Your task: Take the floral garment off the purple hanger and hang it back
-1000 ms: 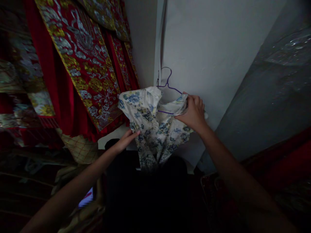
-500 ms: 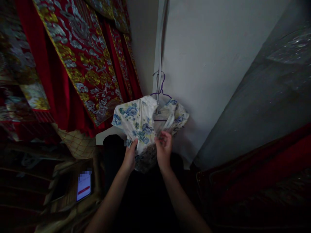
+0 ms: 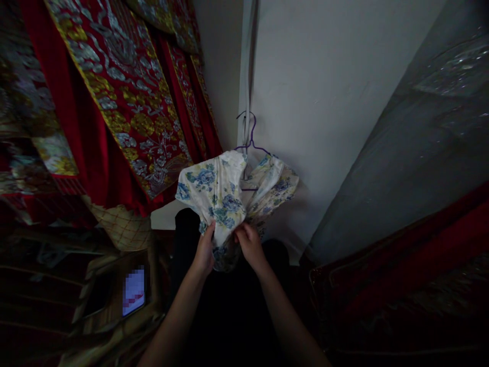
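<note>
A white short-sleeved shirt (image 3: 229,191) with blue flowers hangs on a purple hanger (image 3: 252,137) against the wall, its front gaping at the neck. My left hand (image 3: 207,250) grips its left side low down, thumb on top of the cloth. On the front edge, my right hand (image 3: 250,243) is closed, fingertips pinching the fabric below the neck opening. The shirt's lower part falls in dim folds between my hands, over my dark-clothed lap.
Red embroidered garments (image 3: 126,97) hang at the left. Below them a lit phone (image 3: 133,293) lies on a wooden stool (image 3: 114,326). A pale strap (image 3: 248,61) runs down the wall (image 3: 321,92) to the hanger. Clear plastic sheeting (image 3: 428,127) covers something at right.
My right hand has moved down and slightly left along the front edge, and its fingers have closed in. The shirt's right front panel now lies flatter. My left hand keeps its hold.
</note>
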Demonstrator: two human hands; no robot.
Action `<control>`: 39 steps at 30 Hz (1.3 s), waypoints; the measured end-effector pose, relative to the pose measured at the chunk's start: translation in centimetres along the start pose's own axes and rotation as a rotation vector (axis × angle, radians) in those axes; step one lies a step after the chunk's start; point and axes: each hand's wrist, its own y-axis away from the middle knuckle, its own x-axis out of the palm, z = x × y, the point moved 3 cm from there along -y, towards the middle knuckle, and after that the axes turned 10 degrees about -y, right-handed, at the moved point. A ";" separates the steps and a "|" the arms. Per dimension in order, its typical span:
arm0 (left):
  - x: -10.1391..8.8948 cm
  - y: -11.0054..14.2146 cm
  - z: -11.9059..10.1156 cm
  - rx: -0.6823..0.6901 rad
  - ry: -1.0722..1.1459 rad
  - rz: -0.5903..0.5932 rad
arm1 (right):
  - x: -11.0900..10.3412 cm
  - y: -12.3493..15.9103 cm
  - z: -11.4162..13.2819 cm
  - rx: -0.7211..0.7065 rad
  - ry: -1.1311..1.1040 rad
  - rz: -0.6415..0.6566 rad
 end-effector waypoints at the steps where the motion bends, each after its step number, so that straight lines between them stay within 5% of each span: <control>1: -0.4 -0.2 -0.1 0.064 -0.052 -0.034 | -0.1 0.1 0.0 0.017 -0.025 -0.012; 6: -3.4 0.0 -0.7 0.734 -0.569 -0.447 | -0.7 0.9 -0.3 0.080 -0.096 -0.076; 9: -2.8 0.4 0.6 0.944 -0.857 -0.317 | -0.8 1.4 -0.6 0.122 -0.101 -0.073; 12: -0.6 0.7 3.0 0.906 -0.942 0.055 | -0.7 1.6 -0.8 0.147 -0.094 -0.022; 14: 0.6 1.0 4.3 0.820 -0.918 0.181 | -0.5 1.7 -0.7 0.164 -0.082 0.036; 20: 0.7 1.1 4.3 0.682 -0.919 0.186 | -0.5 1.8 0.4 0.249 -0.083 0.165; 24: 0.4 1.0 3.8 0.670 -0.977 0.196 | -1.0 -0.1 2.5 0.296 -0.131 0.058; 28: 1.2 1.7 4.7 0.655 -1.061 0.231 | -1.5 -4.7 7.6 0.123 -0.186 -0.054; 33: 2.9 3.4 6.1 0.710 -1.157 0.415 | -1.2 -10.4 15.3 -0.033 -0.213 -0.138; 39: 3.8 1.3 3.8 0.726 -1.239 0.507 | 0.2 -10.3 18.2 -0.167 -0.130 -0.040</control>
